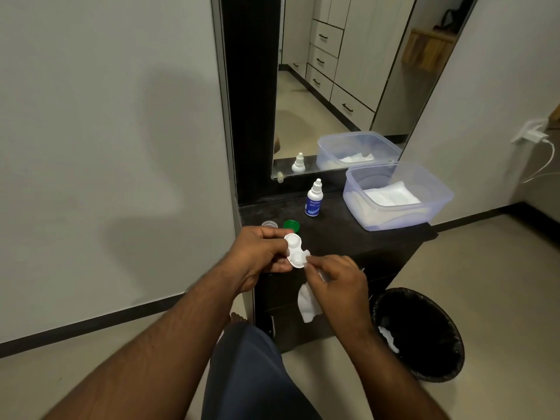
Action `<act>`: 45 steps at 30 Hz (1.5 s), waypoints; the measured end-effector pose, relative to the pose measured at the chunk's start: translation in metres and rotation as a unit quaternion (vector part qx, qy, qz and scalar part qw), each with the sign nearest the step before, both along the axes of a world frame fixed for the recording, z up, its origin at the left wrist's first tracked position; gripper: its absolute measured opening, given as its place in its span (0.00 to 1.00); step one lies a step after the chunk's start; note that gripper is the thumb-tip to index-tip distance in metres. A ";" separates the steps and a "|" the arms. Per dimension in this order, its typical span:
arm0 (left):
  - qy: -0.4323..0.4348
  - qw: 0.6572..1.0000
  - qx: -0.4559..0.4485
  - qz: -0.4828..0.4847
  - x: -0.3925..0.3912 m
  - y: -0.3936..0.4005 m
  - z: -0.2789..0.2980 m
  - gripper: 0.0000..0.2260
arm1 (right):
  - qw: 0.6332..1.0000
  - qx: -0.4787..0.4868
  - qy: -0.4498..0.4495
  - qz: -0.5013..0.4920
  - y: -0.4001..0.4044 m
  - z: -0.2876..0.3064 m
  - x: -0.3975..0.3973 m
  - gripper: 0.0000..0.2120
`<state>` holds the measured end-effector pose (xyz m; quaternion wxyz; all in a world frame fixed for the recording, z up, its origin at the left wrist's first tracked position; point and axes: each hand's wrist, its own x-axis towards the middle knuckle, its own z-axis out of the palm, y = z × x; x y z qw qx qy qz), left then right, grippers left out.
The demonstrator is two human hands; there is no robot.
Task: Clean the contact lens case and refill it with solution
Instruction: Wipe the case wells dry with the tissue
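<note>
Both bare forearms reach forward over the near edge of the dark cabinet top. The left hand [260, 253] grips with curled fingers; the right hand [336, 283], just beside it, pinches with thumb and fingertips.

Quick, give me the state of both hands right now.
Left hand: closed, gripping the white contact lens case.
Right hand: closed, pinching a white tissue against the case's edge.
</note>
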<state>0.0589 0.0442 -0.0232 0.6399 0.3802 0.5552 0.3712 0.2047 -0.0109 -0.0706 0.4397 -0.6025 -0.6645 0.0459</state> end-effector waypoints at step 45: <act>0.045 0.999 -0.026 -0.003 0.000 0.003 0.004 0.11 | 0.985 0.042 -0.159 0.058 0.001 -0.002 -0.015 0.07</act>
